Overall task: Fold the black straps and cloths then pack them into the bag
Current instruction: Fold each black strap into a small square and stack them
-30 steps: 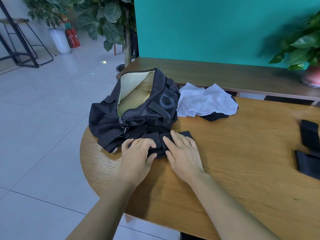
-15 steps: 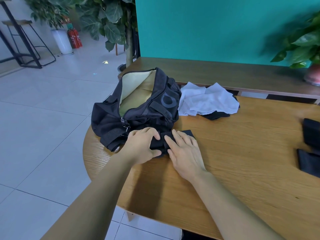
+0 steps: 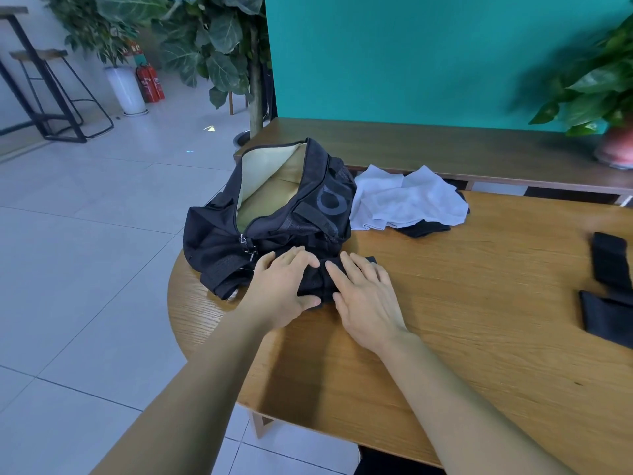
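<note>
Both hands lie on a folded black strap (image 3: 317, 281) on the wooden tabletop (image 3: 479, 303), just in front of the open black bag (image 3: 274, 214): the left hand (image 3: 284, 289) lies over its left end with the thumb tucked against the near edge, and the right hand (image 3: 366, 296) presses its right end with straight, spread fingers. Right of the bag lies a white cloth (image 3: 407, 204) over a black cloth (image 3: 424, 229) (only its edge shows). Two more black straps (image 3: 609, 293) lie well apart at the tabletop's right edge.
</note>
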`<action>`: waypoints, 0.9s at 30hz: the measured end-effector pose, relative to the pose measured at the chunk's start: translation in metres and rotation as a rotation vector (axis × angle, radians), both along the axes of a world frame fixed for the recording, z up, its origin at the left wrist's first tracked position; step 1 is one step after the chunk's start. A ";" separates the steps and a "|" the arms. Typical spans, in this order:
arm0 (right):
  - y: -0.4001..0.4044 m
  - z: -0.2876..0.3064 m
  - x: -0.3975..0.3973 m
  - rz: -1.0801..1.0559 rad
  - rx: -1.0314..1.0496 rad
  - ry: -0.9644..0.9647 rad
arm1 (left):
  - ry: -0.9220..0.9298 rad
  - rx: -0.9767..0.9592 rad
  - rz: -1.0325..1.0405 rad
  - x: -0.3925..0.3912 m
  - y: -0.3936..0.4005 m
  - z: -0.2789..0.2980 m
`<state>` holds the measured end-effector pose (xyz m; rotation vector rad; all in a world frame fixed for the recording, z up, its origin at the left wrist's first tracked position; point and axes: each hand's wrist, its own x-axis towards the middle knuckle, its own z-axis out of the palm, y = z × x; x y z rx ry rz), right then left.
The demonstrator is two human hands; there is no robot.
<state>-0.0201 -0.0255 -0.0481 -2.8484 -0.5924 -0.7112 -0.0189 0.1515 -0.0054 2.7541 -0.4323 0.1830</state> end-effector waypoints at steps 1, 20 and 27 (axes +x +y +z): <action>-0.001 0.002 -0.001 0.001 -0.001 0.007 | -0.006 0.012 -0.009 -0.001 -0.002 0.002; -0.137 0.031 -0.073 -0.277 0.030 0.020 | -0.065 0.080 -0.302 -0.051 -0.159 0.013; -0.226 0.033 -0.115 -0.510 0.044 0.049 | -0.050 0.105 -0.453 -0.062 -0.250 0.013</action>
